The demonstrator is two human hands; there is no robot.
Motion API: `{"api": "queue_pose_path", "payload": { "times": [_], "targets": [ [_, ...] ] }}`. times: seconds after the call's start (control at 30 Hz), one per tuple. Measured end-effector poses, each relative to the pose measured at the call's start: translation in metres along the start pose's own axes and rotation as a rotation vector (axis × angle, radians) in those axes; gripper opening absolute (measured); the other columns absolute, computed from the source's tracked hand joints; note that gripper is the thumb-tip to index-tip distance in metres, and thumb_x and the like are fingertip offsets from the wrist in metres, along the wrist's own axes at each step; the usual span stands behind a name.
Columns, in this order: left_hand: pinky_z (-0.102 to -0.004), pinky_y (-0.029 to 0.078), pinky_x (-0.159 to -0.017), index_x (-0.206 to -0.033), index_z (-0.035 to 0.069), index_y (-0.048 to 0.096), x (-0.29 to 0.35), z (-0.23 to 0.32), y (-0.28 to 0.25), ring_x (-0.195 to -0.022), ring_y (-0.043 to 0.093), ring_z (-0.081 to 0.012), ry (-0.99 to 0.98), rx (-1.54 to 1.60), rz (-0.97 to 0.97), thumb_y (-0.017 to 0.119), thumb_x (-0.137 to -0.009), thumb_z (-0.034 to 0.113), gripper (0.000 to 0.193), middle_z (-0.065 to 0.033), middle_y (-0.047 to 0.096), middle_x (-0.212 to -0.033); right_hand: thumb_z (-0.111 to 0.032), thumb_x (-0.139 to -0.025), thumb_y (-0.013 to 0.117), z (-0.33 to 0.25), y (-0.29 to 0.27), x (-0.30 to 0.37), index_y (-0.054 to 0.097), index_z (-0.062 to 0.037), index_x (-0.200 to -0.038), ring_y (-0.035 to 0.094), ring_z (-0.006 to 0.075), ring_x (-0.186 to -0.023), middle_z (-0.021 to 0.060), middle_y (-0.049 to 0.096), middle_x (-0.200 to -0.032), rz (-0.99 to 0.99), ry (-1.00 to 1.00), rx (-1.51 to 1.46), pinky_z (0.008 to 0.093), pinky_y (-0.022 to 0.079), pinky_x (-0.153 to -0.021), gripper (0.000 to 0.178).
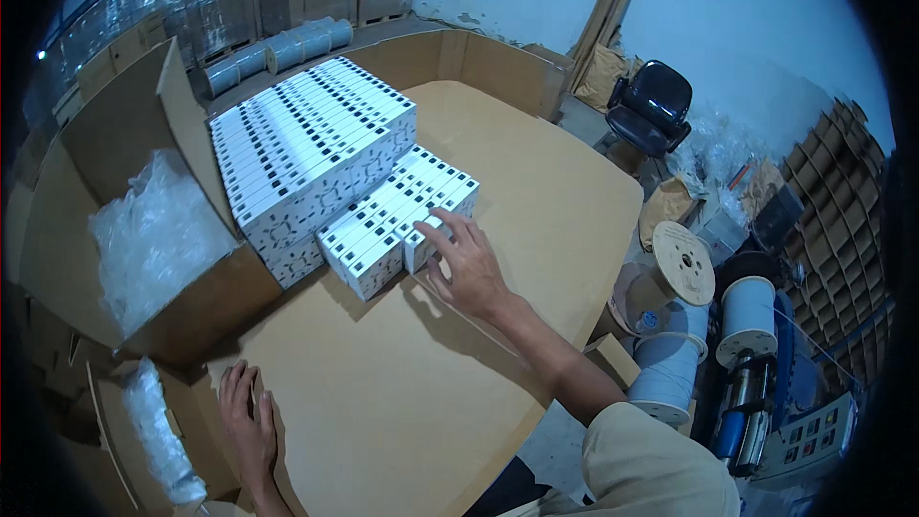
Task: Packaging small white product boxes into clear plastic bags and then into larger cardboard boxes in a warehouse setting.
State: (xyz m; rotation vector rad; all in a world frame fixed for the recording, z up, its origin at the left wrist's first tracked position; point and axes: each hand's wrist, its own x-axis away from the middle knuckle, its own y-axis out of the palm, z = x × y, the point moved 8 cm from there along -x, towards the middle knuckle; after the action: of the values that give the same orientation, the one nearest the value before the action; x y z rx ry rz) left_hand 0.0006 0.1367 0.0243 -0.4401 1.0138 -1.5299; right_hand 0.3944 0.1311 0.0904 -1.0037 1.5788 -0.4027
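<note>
My right hand (466, 263) is at the near right corner of a low block of white boxes (397, 211) with dark square marks. Its fingers are spread and bent over a small white box (417, 247) at that corner, with the fingertips at its top. Whether they press on it I cannot tell. Behind and to the left stands a taller stack of similar long white boxes (316, 134), set side by side in rows. My left hand (251, 421) lies at the table's left edge, fingers stretched out, with nothing in it.
A brown table (383, 393) carries the stacks. At left stand a carton (201, 297) of clear plastic bags and a lower carton (206, 421) with a plastic-wrapped bundle (158, 431). Wire spools (682, 263), machinery (742, 412) and a black chair (651, 105) are on the right.
</note>
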Motion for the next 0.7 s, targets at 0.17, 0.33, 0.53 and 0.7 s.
{"api": "queue_pose_path", "payload": {
  "times": [0.17,0.33,0.53,0.7],
  "targets": [
    [-0.0502,0.029,-0.121,-0.135,0.003,0.06,0.007,0.008,0.001,-0.144,0.04,-0.0383,0.036,-0.041,-0.043,0.059,-0.093,0.008,0.042,-0.0154,0.052,-0.149,-0.007,-0.083,0.071,0.035,0.004,0.013,0.055,-0.0142,-0.141,0.044,0.0363,-0.137,0.0164,0.043,-0.152,-0.02,0.096,0.122,0.0472,0.042,-0.109,0.061],
    [-0.0509,0.028,-0.121,-0.136,0.003,0.059,0.005,0.01,0.0,-0.144,0.039,-0.039,0.032,-0.071,-0.063,0.058,-0.094,0.008,0.043,-0.016,0.051,-0.15,-0.002,-0.082,0.069,0.038,0.001,0.013,0.06,-0.01,-0.13,0.047,0.0396,-0.134,0.0183,0.046,-0.147,0.042,0.084,0.021,0.0494,0.045,-0.107,0.049],
    [-0.0509,0.028,-0.121,-0.137,0.003,0.058,0.004,0.008,0.004,-0.144,0.039,-0.0398,0.049,-0.1,-0.084,0.058,-0.095,0.01,0.043,-0.017,0.05,-0.151,0.005,-0.081,0.066,0.052,0.0,0.021,0.061,-0.0079,-0.122,0.056,0.0368,-0.121,0.0155,0.054,-0.135,0.009,0.165,-0.091,0.0473,0.05,-0.101,0.044],
    [-0.051,0.028,-0.121,-0.136,0.002,0.058,0.005,0.01,0.0,-0.144,0.039,-0.0401,0.049,-0.093,-0.068,0.058,-0.095,0.009,0.042,-0.017,0.051,-0.15,0.004,-0.079,0.07,0.051,-0.004,0.024,0.063,-0.0114,-0.119,0.059,0.0322,-0.116,0.01,0.06,-0.124,-0.04,0.131,-0.076,0.0453,0.052,-0.098,0.044]
  ]
}}
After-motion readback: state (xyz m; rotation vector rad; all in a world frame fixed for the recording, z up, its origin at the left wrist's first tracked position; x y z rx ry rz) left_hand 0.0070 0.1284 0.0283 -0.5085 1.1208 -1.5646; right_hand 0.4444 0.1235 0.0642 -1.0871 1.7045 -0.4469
